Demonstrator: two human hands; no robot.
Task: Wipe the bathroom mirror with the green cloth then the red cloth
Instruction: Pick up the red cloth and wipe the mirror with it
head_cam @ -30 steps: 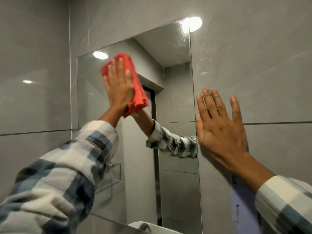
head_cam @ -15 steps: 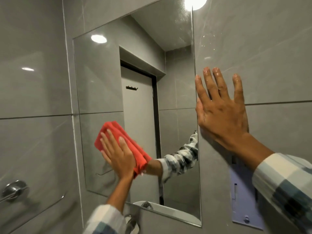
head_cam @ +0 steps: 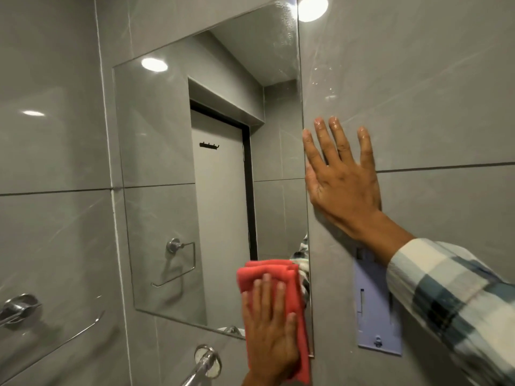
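Left hand (head_cam: 271, 327) lies flat with fingers spread over the red cloth (head_cam: 289, 291), pressing it against the lower right corner of the mirror (head_cam: 172, 190). It grips nothing; the open palm pins the folded cloth to the glass so that the whole pad of fabric rubs the surface rather than one edge. The cloth reaches to the right edge of the mirror and hangs a little past the bottom edge, which suggests the corner is being covered fully.

Right hand (head_cam: 344, 185) is also open, fingers splayed, palm flat on the grey tiled wall (head_cam: 432, 107) just beside the mirror's right edge. It holds nothing, and probably serves as a brace, steadying the body while the other arm reaches low. Its fingertips (head_cam: 334, 122) look wet or shiny.

No green cloth is in view, so by my reading the first half of the job is done and the red cloth pass is under way, now at the bottom of the glass. Faint streaks or haze near the mirror's top right may need another pass.

Below the hand a chrome rail (head_cam: 204, 363) sticks out from the wall; a downward stroke could knock knuckles on it. A pale purple holder (head_cam: 374, 316) is fixed to the wall near the right sleeve (head_cam: 446, 296).
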